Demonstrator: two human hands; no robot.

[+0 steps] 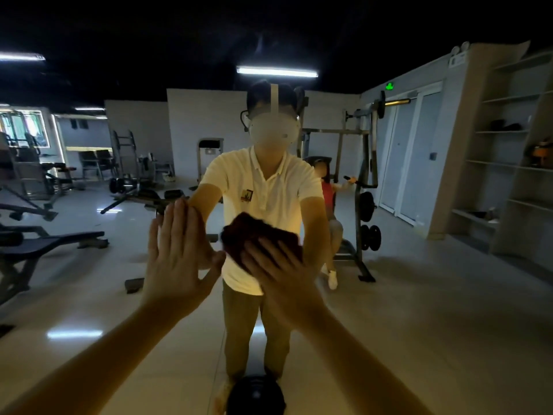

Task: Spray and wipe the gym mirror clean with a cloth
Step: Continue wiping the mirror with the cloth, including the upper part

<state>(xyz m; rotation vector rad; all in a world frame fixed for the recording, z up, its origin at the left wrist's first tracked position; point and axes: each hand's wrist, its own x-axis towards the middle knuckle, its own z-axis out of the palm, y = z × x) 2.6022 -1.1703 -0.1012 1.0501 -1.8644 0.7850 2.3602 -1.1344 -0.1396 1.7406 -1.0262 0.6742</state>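
The gym mirror (419,295) fills the whole view and reflects me and the room behind. My left hand (176,259) lies flat against the glass with straight fingers pointing up. To its right, my right hand (278,271) presses a dark red cloth (254,232) onto the mirror with fingers spread over it. The cloth sticks out above and to the left of those fingers. No spray bottle shows.
A dark round object (256,395) sits at the bottom centre, close to the glass. The reflection shows weight benches at the left, a plate-loaded machine with a seated person at the right, and wall shelves at the far right.
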